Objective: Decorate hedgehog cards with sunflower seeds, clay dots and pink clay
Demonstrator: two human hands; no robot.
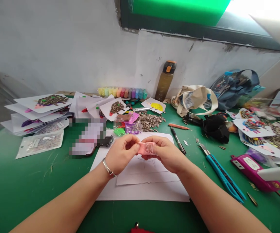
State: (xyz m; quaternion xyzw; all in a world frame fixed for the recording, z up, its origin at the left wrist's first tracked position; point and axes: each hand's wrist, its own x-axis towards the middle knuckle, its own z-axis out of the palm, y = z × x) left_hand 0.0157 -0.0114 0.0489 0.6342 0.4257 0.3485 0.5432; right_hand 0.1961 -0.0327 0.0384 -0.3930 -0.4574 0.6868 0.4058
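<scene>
1. the left hand [118,154] pinches one end of a pink packet [146,148] between thumb and fingers.
2. the right hand [170,154] grips the other end, so the packet sits between both hands, over the paper [142,193].
3. beyond the hands lies a heap of seeds [152,121].
4. a pen [178,140] lies just beside the right hand; a cutter [221,172] rests farther right.
</scene>
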